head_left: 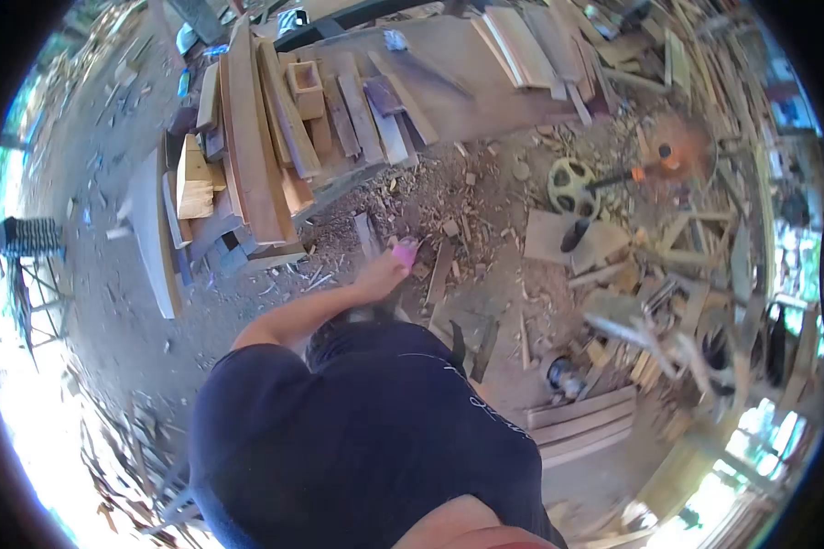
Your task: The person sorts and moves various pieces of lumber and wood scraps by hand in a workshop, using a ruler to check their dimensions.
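My left hand (389,274) is stretched out in front of me, its fingers closed around a small pink object (406,252) whose kind I cannot make out. Below it lies dirt ground strewn with wood chips and offcuts. A short board (367,235) lies just beyond that hand, and another narrow board (440,271) is to its right. Only a sliver of my right arm (482,393) shows past the dark shirt; my right hand is hidden.
Long planks (250,137) and an open wooden box (306,77) lie stacked ahead to the left. Right of me stand a spoked wheel (572,188) and a blurred orange machine part (673,156). Stacked boards (583,425) and scrap wood lie at the lower right.
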A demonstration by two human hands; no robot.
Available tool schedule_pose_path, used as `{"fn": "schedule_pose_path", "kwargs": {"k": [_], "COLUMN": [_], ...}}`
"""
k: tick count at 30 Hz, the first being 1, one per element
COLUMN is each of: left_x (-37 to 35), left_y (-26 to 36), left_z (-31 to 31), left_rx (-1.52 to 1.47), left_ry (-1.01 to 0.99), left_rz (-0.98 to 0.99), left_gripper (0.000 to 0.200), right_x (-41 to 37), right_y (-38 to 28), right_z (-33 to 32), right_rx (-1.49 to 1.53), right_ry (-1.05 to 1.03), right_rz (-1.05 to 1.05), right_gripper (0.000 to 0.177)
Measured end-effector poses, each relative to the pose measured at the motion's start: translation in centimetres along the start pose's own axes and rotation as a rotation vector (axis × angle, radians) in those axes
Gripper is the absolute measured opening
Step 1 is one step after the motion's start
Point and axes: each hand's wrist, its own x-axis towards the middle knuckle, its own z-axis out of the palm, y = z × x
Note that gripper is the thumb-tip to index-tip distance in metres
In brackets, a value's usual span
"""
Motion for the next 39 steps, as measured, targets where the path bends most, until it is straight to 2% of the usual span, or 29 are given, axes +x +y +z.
{"fn": "schedule_pose_path", "kwargs": {"k": [2, 3, 7, 9, 10, 12, 13, 15, 16, 18, 21, 22, 24, 27, 29, 31, 33, 34, 36, 37, 39], "left_x": [-3.9, -5.7, -10.8, -12.9, -13.7, -14.8, -15.5, -16.8, -17.5, -19.0, -20.7, -21.5, -23.8, -29.6, -32.3, -35.0, -37.0, -38.0, -40.0, -40.7, -42.0], "left_y": [-0.5, -0.9, -1.4, -0.8, -1.4, -2.6, -3.0, -3.7, -3.4, -3.2, -5.7, -6.6, -8.1, -12.0, -15.2, -20.0, -25.9, -26.9, -28.9, -30.0, -32.1], "left_z": [0.2, -0.1, -1.3, -2.0, -2.0, -2.2, -2.7, -4.3, -5.5, -8.1, -10.1, -11.3, -13.8, -20.6, -22.6, -22.9, -21.8, -22.2, -23.2, -23.7, -24.3], "left_rx": [-0.029, -0.084, -0.099, -0.052, -0.052, -0.074, -0.072, 0.017, 0.013, -0.147, -0.238, -0.238, -0.324, -0.269, -0.207, -0.153, -0.015, -0.018, 0.078, 0.082, 0.059], "left_ry": [-0.030, -0.038, -0.164, 0.036, 0.044, 0.244, 0.245, 0.178, 0.172, -0.176, -0.271, -0.274, -0.305, -0.358, -0.416, -0.486, -0.609, -0.606, -0.566, -0.570, -0.505], "left_rz": [0.023, 0.035, -0.042, 0.008, 0.006, 0.111, 0.111, 0.276, 0.274, 0.142, 0.076, 0.065, 0.162, 0.140, 0.115, 0.096, 0.167, 0.168, 0.110, 0.112, 0.091], "left_gripper": [0.024, 0.019, 0.022, 0.032, 0.032, 0.040, 0.040, 0.042, 0.042, 0.030, 0.027, 0.027, 0.040, 0.032, 0.030, 0.028, 0.029, 0.029, 0.029, 0.029, 0.030], "right_x": [-2.0, -5.0, -5.8, -6.1, -6.5, -7.1, -7.5, -8.3, -8.7, -9.7, -11.4, -12.0, -13.4, -16.2, -17.2, -17.9, -18.9, -19.9, -22.2, -22.6, -22.9], "right_y": [2.2, 0.9, 8.4, 11.6, 12.9, 15.3, 16.6, 18.8, 19.8, 21.7, 24.1, 24.9, 26.6, 29.4, 30.9, 32.1, 32.7, 32.0, 30.2, 29.4, 29.0], "right_z": [2.8, 4.3, 7.3, 8.7, 9.5, 11.4, 12.3, 14.4, 15.6, 18.4, 23.6, 25.6, 29.5, 35.0, 37.9, 40.3, 42.8, 44.3, 47.3, 48.7, 50.6], "right_rx": [0.120, 0.109, 0.018, -0.061, -0.095, -0.166, -0.197, -0.262, -0.292, -0.347, -0.413, -0.433, -0.478, -0.549, -0.564, -0.567, -0.415, -0.418, -0.372, -0.366, -0.407], "right_ry": [0.016, 0.062, 0.065, 0.091, 0.105, 0.139, 0.161, 0.213, 0.237, 0.291, 0.362, 0.376, 0.410, 0.441, 0.465, 0.488, 0.494, 0.497, 0.700, 0.701, 0.574], "right_rz": [0.033, 0.061, 0.034, 0.020, 0.009, -0.010, -0.014, -0.025, -0.026, -0.022, -0.004, 0.009, 0.033, 0.081, 0.098, 0.121, 0.137, 0.136, -0.087, -0.084, 0.004], "right_gripper": [0.025, 0.026, 0.026, 0.027, 0.028, 0.029, 0.029, 0.031, 0.032, 0.034, 0.037, 0.038, 0.040, 0.043, 0.046, 0.048, 0.045, 0.045, 0.042, 0.042, 0.038]}}
